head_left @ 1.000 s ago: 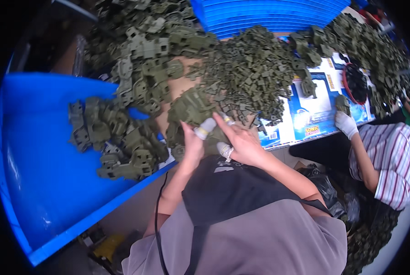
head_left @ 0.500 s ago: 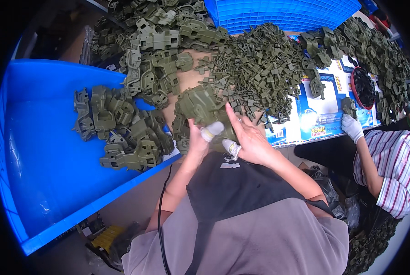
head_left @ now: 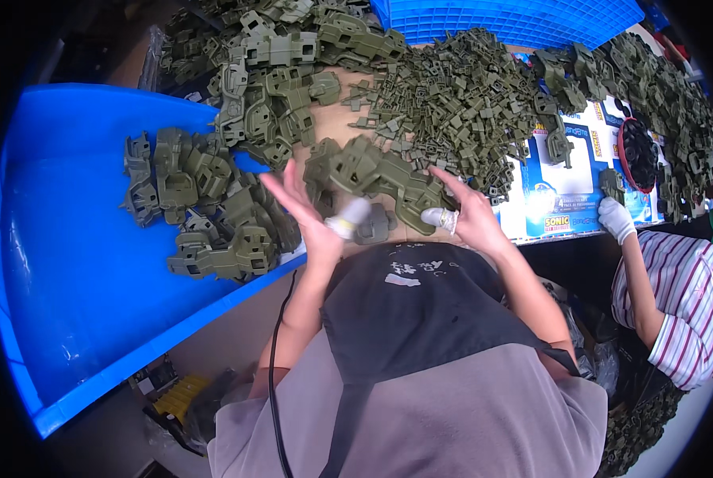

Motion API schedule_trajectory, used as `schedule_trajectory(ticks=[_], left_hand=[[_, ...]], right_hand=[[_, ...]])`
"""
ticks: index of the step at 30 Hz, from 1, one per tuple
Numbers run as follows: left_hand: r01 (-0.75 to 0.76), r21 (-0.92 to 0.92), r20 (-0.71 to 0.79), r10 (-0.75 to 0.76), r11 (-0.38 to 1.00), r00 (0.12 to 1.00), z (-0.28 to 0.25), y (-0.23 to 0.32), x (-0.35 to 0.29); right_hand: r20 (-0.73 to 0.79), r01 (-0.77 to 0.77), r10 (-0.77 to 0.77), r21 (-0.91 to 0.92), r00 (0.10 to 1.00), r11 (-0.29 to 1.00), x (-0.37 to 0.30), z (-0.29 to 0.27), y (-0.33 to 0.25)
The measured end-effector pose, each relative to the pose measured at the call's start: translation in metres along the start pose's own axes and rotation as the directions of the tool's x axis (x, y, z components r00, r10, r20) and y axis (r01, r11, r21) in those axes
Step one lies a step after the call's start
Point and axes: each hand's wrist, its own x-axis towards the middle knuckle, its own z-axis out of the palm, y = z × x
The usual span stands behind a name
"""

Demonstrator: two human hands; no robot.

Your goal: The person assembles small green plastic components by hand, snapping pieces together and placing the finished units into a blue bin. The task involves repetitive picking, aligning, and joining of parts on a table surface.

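An olive-green moulded plastic shell (head_left: 396,182), resembling a toy vehicle body, is held tilted above the near table edge. My right hand (head_left: 477,219) grips its right end, the white-wrapped thumb on the near side and the fingers behind. Beside the shell's left end, my left hand (head_left: 315,221) is open, fingers stretched upward and its wrapped thumb blurred. Below the shell lies another green piece (head_left: 376,225), partly covered by the left thumb. Just left of my left hand, similar shells (head_left: 237,251) are stacked in a blue bin (head_left: 78,319).
A heap of small green parts (head_left: 460,103) covers the table's middle. More shells (head_left: 281,48) are piled at the far left. A blue crate (head_left: 515,20) stands behind. At right, a co-worker's gloved hand (head_left: 615,219) holds a green part near a red-rimmed bowl (head_left: 639,155) of black pieces.
My hands have moved apart. The left has let go of the shell and opened leftward; the right has shifted right, the shell turning with it. The view has shifted slightly.
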Motion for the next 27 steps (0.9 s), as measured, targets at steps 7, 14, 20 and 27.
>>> schedule_trajectory(ticks=[7,14,20,27], left_hand=[[-0.211,0.487,0.826,-0.369,0.848,0.426,0.001,0.013,-0.01],[-0.178,0.521,0.831,-0.448,0.835,0.329,0.002,0.004,-0.02],[-0.126,0.476,0.848,-0.417,0.87,0.326,-0.005,-0.005,-0.014],[-0.102,0.44,0.852,-0.379,0.892,0.362,-0.009,-0.005,-0.017]], right_hand=[[0.326,0.22,-0.197,-0.034,0.925,0.975,-0.013,0.001,0.0],[0.338,0.072,-0.05,-0.054,0.94,0.996,-0.028,0.017,0.006],[0.11,0.23,-0.218,-0.121,0.97,0.966,-0.034,0.016,-0.001],[0.266,0.168,-0.155,-0.026,0.951,0.985,-0.029,0.015,0.004]])
